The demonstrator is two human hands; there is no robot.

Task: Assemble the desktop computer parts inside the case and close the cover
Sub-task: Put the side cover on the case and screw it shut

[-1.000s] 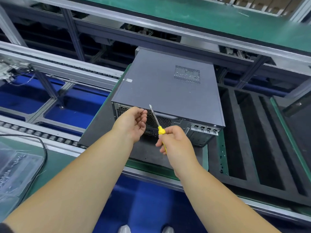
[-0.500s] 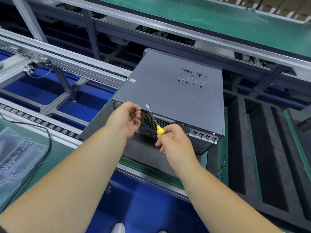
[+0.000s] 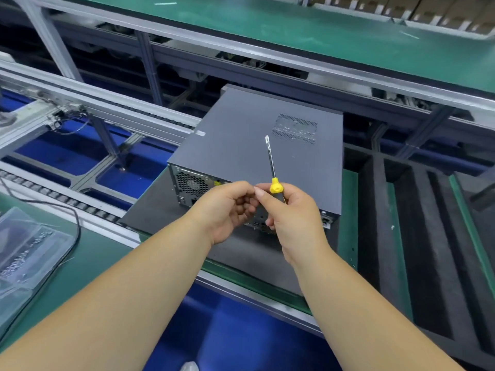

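Note:
A grey desktop computer case [image 3: 257, 148] lies on its side on a dark foam pad [image 3: 158, 207], its cover on and its rear panel with a fan grille [image 3: 192, 183] facing me. My right hand [image 3: 292, 218] grips a yellow-and-black screwdriver [image 3: 272, 167] upright, tip pointing up over the cover. My left hand [image 3: 227, 207] is just left of it, fingers curled, fingertips meeting my right thumb near the handle; whether it pinches something small I cannot tell. Both hands hover in front of the rear panel.
A black foam tray with long slots [image 3: 417, 236] lies to the right. A clear plastic bag [image 3: 24, 258] and a black cable [image 3: 67, 210] sit on the green bench at left. Roller conveyor rails [image 3: 80, 103] run behind and left of the case.
Both hands pulled back from the rear panel and came together. The screwdriver swung from leaning left to upright. The view shifted, and the fan grille now shows.

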